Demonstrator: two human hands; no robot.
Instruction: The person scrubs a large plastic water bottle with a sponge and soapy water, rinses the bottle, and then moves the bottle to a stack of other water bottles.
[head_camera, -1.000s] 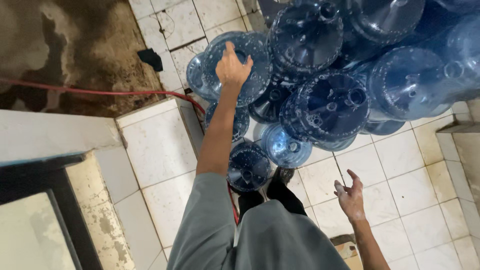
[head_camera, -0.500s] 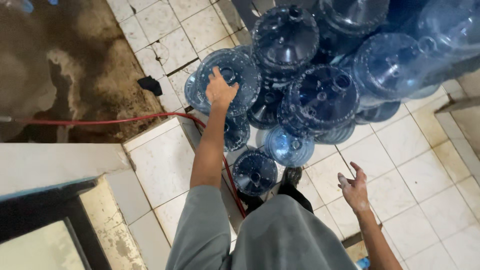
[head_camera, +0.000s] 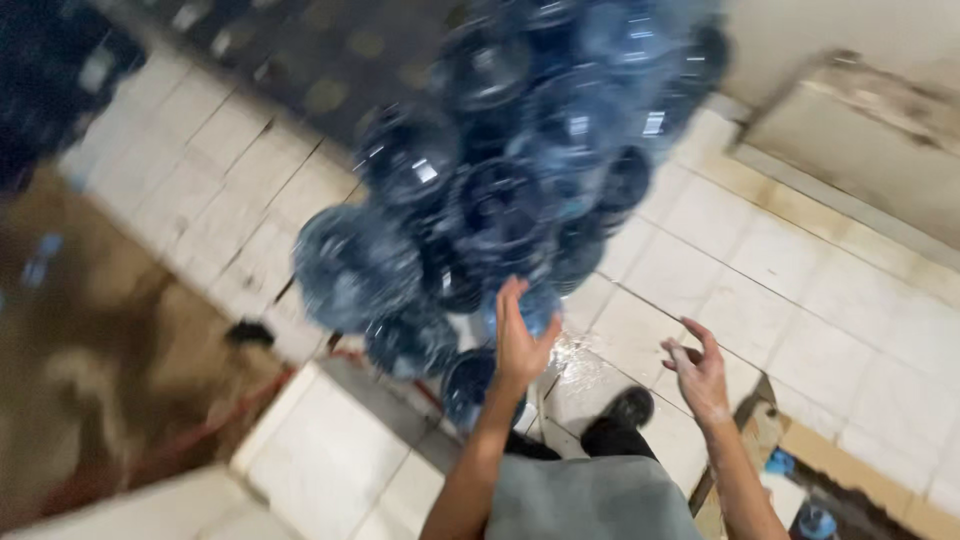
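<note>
A heap of big blue water jugs (head_camera: 500, 190) lies on the white tiled floor (head_camera: 760, 270) ahead of me; the picture is motion-blurred. My left hand (head_camera: 520, 340) is raised with its fingers up and holds nothing. It is just in front of a jug at the near edge of the heap (head_camera: 542, 308), and whether it touches that jug is not clear. A large jug (head_camera: 355, 265) lies to its left, and another jug (head_camera: 468, 385) sits lower by my wrist. My right hand (head_camera: 697, 372) hovers open over the floor, away from the jugs.
A white tiled ledge (head_camera: 320, 460) stands at the lower left, with a red hose (head_camera: 225, 425) running past it over brown wet ground (head_camera: 120, 380). A small dark object (head_camera: 250, 332) lies by the hose. My black shoe (head_camera: 625, 405) stands on wet tiles. Small blue caps (head_camera: 782, 462) lie at the lower right.
My left hand has come off the large jug and dropped toward the near edge of the heap. The view has swung and blurred. My right hand stays open.
</note>
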